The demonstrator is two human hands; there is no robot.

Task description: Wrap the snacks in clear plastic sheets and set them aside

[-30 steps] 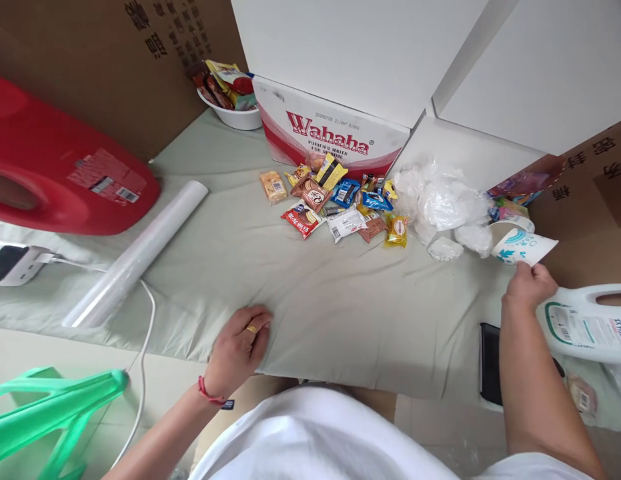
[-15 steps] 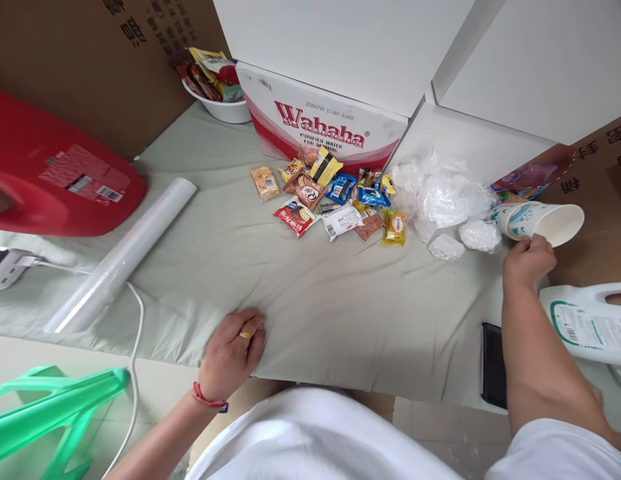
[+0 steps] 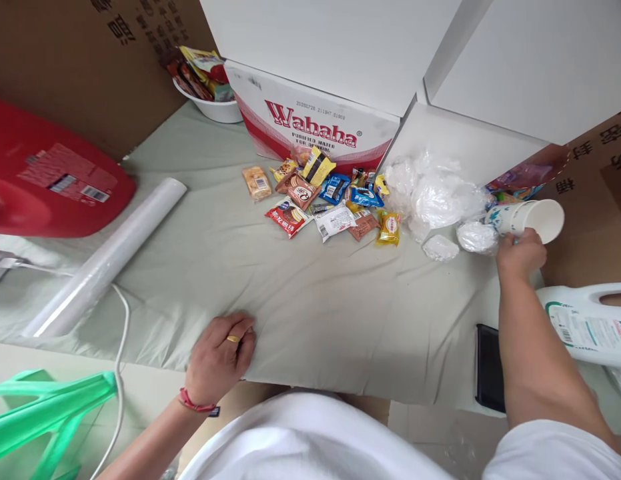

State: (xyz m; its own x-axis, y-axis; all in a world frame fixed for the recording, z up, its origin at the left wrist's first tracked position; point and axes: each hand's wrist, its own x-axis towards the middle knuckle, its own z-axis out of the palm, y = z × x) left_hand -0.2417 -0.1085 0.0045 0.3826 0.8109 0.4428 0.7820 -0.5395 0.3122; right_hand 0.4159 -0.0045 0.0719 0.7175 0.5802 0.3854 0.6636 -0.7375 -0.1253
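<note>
Head view: grasping white paper cups point(image 3: 547, 221) in the right hand point(image 3: 522, 252), at the far right of the cloth-covered table point(image 3: 340, 300); thumb and fingers closed on the near side of the wall; cups tipped sideways, seemingly one inside another, open mouth toward the right; just left of these, a small clear-wrapped bundle point(image 3: 476, 237), then a larger heap of clear plastic point(image 3: 435, 193); behind, partly hidden, colourful packaging.

At the near edge, left of centre, resting on the cloth with the left hand point(image 3: 223, 350); fingers loosely curled, gold ring and red bracelet point(image 3: 196, 401) visible; underside hidden, so cannot tell whether gripping anything.

Mid-table, toward the far side: loose pile of wrapped snacks point(image 3: 335, 223), red, blue, yellow and brown; directly behind it, a Wahaha water carton point(image 3: 315, 123); farther left, a white bowl point(image 3: 215, 112) with packets piled above the rim.

At left: clear film roll point(image 3: 107, 257) lying slantwise, with a white cable point(image 3: 124, 333) running down off the near edge; beyond, a red jug point(image 3: 65, 173); near left, below table level, a green stool point(image 3: 55, 408).

At near right: black phone-like slab point(image 3: 489, 367) beside the right forearm; to the right of that arm, a white bottle point(image 3: 583, 320) on its side.
</note>
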